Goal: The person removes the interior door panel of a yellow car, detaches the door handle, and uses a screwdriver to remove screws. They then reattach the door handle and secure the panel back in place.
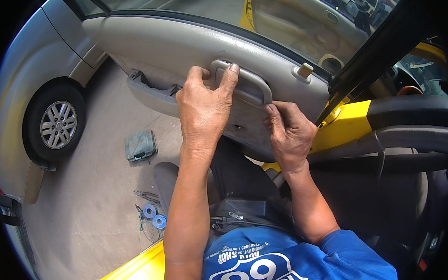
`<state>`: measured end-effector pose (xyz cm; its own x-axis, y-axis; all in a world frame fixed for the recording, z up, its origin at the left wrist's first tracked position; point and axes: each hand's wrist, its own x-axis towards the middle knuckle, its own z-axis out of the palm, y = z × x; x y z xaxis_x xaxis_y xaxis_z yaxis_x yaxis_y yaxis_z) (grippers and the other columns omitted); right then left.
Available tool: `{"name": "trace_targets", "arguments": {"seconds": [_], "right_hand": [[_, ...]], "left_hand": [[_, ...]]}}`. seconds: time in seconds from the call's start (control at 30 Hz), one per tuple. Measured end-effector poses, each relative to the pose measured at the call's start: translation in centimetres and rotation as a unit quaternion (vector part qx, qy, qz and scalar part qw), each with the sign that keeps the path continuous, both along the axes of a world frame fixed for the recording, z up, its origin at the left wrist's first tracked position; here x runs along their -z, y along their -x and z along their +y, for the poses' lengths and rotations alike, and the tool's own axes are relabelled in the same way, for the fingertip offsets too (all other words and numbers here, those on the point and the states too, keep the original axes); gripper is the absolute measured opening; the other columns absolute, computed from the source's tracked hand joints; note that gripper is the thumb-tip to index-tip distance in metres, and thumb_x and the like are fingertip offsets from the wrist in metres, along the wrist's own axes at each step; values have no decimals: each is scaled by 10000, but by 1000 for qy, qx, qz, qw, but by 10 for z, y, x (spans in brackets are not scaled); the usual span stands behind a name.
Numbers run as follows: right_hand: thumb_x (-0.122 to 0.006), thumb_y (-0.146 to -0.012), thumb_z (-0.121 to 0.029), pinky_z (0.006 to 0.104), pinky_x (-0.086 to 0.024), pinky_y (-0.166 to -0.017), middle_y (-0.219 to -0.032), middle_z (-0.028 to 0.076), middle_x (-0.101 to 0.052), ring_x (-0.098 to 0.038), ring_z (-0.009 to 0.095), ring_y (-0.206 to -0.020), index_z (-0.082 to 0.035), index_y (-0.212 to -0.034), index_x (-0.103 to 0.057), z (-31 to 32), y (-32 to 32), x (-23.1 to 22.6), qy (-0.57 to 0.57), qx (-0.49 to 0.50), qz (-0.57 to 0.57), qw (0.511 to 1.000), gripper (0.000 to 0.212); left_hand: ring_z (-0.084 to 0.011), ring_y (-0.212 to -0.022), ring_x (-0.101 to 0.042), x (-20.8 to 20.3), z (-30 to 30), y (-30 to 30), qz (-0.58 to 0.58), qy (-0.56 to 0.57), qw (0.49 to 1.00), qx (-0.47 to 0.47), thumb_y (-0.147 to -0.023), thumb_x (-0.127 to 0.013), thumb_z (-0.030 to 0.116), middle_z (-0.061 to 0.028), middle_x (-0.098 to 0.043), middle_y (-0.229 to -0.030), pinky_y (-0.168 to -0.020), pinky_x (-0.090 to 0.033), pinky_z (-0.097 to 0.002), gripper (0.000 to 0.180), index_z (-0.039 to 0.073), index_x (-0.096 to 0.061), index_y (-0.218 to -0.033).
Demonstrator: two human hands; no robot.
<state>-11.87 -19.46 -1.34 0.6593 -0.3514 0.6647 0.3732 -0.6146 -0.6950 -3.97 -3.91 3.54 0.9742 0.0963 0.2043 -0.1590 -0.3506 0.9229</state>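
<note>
A grey curved door pull handle (260,80) lies against the beige inner door panel (168,44). My left hand (203,103) grips its left end, with the thumb pressed over the top and the fingers bent behind. At its lower right end, my right hand (290,131) pinches the handle between thumb and curled fingers. Left of my left wrist, the armrest (152,93) with an open recess juts from the panel. A small hole (238,126) shows in the panel below the handle. Near the panel's right end sits a tan lock knob (305,70).
On the concrete floor (95,197) lie a green tool case (140,146), pliers (146,196) and two blue spools (154,216) with thin wire. A silver vehicle's wheel (57,124) stands at the left. The yellow door sill (347,124) and dark seat (371,193) are at my right.
</note>
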Motion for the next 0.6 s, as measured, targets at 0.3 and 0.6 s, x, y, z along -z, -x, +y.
{"name": "trace_targets", "arguments": {"seconds": [0.3,0.6], "right_hand": [[-817,-913,-86,305,-480,-546,-615,120,-662,-634,164,-532,6,-787,-717,-6,2,-9,38,69,55,995,185],[-886,-859,-82,200,-531,-598,-717,21,-727,-689,71,-630,-41,-935,-755,1,-11,-12,80,45,-77,993,157]], "left_hand": [[-166,-787,-778,3,18,-10,6,117,990,78,-997,-763,352,-177,-777,-875,-684,-626,-286,410,-45,-717,-1089],[-190,-914,-787,37,24,-24,-172,62,983,27,-911,-833,279,-80,-814,-923,-861,-641,-347,217,109,-840,-1045]]}}
